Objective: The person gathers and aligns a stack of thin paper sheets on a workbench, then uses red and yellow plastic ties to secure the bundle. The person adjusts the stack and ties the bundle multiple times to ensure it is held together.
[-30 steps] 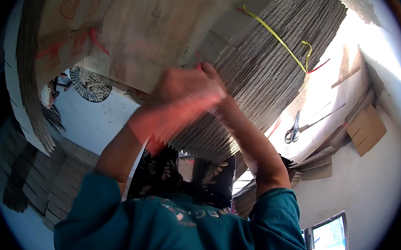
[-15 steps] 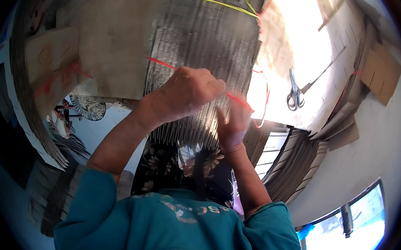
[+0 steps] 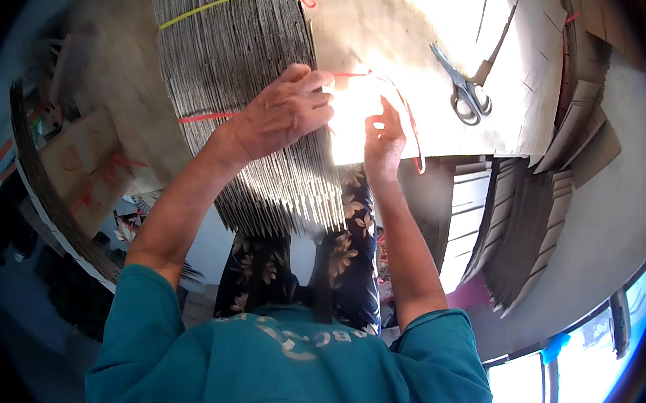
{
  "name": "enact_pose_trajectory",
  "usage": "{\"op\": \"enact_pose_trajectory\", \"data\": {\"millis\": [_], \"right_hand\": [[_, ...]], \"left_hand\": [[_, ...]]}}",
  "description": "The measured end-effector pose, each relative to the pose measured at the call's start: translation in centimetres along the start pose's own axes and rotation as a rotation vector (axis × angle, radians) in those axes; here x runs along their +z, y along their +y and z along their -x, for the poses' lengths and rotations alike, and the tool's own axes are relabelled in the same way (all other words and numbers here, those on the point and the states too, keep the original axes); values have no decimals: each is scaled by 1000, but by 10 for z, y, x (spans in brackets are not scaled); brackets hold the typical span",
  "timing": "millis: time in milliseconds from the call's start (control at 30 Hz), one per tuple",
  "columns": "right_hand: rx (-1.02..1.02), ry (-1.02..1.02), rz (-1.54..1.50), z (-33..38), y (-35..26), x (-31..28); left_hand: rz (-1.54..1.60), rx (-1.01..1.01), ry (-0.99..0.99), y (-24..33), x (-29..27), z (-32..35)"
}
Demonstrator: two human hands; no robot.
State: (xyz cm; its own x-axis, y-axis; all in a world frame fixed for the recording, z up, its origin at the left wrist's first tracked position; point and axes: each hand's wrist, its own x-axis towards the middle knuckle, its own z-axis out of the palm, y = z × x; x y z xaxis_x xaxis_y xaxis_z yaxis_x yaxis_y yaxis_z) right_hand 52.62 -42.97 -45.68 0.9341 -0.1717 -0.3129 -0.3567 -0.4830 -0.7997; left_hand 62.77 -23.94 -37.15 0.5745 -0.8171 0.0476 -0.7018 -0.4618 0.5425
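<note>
A thick stack of cardboard sheets [image 3: 236, 53], edges up, lies in front of me. A red plastic strap [image 3: 207, 117] crosses it and runs on past its right edge as a loose loop. My left hand [image 3: 288, 113] rests over the stack's right side, its fingers closed on the strap. Just right of the stack, my right hand [image 3: 385, 142] is raised with thumb and fingers curled together. Glare washes out its fingertips, so what they pinch is unclear. A yellow strap [image 3: 220, 6] wraps the stack's far part, with a red knot at its right.
Grey-handled scissors [image 3: 462, 88] lie on the sunlit board [image 3: 395, 27] to the right, beside a dark thin tool [image 3: 495, 49]. More stacked cardboard [image 3: 523, 230] stands at the lower right. A printed carton [image 3: 90, 163] sits on the left.
The stack now appears farther left and tilted. My right hand has come away from the strap stretch beside my left hand and now stands upright, apart from the stack.
</note>
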Motion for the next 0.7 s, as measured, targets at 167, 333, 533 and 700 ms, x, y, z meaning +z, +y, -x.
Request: {"op": "enact_pose_trajectory", "data": {"millis": [167, 333, 533, 700], "right_hand": [[-12, 126, 187, -44, 25, 14], [387, -156, 45, -59, 21, 4], [589, -433, -536, -65, -1, -30], [573, -609, -792, -63, -43, -33]], "left_hand": [[10, 65, -23, -6, 8, 1], [46, 59, 4, -3, 5, 0], [109, -12, 70, 1, 8, 0], [176, -65, 94, 0, 14, 1]]}}
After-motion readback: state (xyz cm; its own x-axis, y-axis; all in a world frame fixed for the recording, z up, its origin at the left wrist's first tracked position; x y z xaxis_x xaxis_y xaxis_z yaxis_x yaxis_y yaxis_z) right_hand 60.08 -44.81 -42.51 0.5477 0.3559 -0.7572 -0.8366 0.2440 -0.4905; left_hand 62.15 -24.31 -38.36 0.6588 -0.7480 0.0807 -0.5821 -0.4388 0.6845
